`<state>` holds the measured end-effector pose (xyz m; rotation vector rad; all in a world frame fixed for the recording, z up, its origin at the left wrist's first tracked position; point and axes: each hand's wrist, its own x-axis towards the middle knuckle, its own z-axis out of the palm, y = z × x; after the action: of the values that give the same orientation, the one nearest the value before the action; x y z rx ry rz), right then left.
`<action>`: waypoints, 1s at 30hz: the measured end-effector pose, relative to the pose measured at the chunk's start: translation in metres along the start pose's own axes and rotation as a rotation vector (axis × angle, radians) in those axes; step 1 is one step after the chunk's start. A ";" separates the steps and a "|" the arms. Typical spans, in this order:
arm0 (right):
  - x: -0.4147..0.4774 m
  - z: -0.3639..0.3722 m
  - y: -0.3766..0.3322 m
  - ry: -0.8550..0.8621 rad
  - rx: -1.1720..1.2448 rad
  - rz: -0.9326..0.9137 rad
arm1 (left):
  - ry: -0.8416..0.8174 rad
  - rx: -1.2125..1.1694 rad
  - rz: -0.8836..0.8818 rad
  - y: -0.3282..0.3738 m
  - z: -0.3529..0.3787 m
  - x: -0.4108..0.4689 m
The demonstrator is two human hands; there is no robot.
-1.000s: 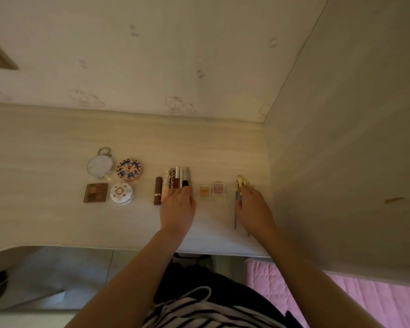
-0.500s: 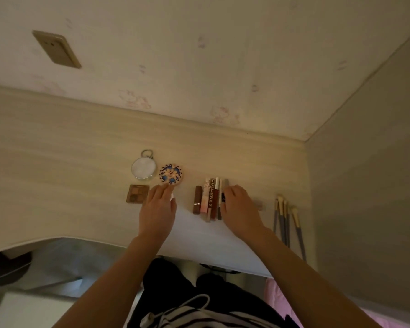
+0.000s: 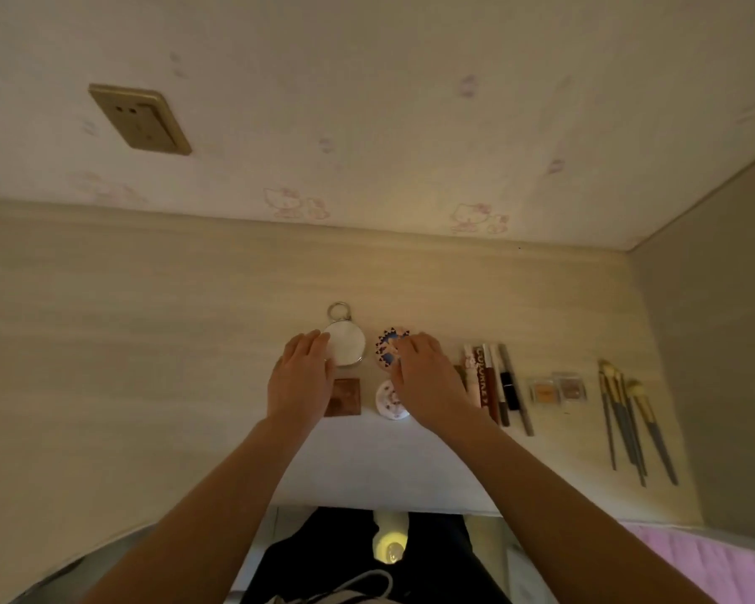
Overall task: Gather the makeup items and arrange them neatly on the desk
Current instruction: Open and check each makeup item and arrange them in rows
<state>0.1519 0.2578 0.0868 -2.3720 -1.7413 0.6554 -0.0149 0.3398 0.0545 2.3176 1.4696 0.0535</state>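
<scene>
On the pale wooden desk [image 3: 149, 342] the makeup lies in a row. My left hand [image 3: 299, 379] rests flat with its fingertips on the left edge of a round mirror with a key ring [image 3: 347, 348]. My right hand [image 3: 428, 381] lies over a patterned round compact [image 3: 386, 346], fingers touching it. Below them sit a brown square palette [image 3: 345, 396] and a white round compact [image 3: 389, 401], both partly covered. To the right lie several lipsticks and pencils [image 3: 495, 385], two small eyeshadow pots [image 3: 556, 390] and several brushes [image 3: 633, 418].
A wall with a brass socket [image 3: 140, 119] rises behind the desk. A side panel [image 3: 724, 342] closes the desk's right end next to the brushes. The desk's front edge runs just below my forearms, with pink bedding [image 3: 724, 564] at lower right.
Both hands have moved left along the row: the left from the white compact up to the mirror, the right from the lipsticks to the patterned compact. The view has also shifted left.
</scene>
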 end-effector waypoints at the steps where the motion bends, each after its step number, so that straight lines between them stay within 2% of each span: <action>1: 0.007 0.004 -0.006 0.000 -0.003 0.005 | -0.009 -0.003 -0.001 -0.004 -0.002 0.005; 7: 0.040 0.016 -0.033 -0.073 -0.050 0.092 | -0.057 -0.033 -0.052 -0.016 -0.007 0.027; 17: 0.057 0.028 -0.042 -0.148 -0.098 0.095 | -0.167 -0.123 -0.239 -0.012 0.004 0.031; 23: 0.058 0.032 -0.040 -0.152 -0.079 0.156 | -0.106 -0.254 -0.312 -0.012 0.013 0.031; 30: 0.063 0.041 -0.042 -0.128 0.108 0.191 | 0.136 -0.625 -0.446 0.013 -0.009 0.019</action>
<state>0.1131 0.3239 0.0477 -2.4901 -1.4919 0.9226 0.0030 0.3546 0.0642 1.4905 1.6985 0.4788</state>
